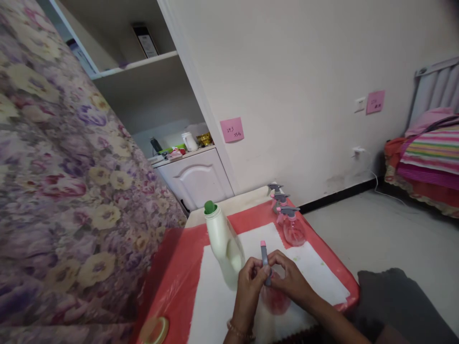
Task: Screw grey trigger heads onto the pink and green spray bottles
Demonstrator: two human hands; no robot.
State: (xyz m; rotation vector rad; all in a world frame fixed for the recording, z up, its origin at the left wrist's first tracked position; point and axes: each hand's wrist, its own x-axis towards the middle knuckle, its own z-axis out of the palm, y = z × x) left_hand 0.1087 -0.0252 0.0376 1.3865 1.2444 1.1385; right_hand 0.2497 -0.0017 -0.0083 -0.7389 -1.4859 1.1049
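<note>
Both hands meet at the top of a clear spray bottle (pixel 275 303), whose grey spray head (pixel 264 255) has a pink nozzle tip. My left hand (pixel 251 282) pinches the head from the left, thumb against the grey part. From the other side, my right hand (pixel 291 279) closes its fingers around the neck area, partly hiding it. The bottle's round body shows below the hands, over a white cloth (pixel 210 296). Just left of my hands stands a large pale green jug (pixel 224 243) with a green piece at its mouth.
Several similar spray bottles (pixel 294 232) line the right back edge of the red-covered table (pixel 175 258). A round lid-like object (pixel 155 330) lies at the front left. A floral curtain (pixel 82 200) hangs on the left; a grey stool-like shape (pixel 398 301) is at right.
</note>
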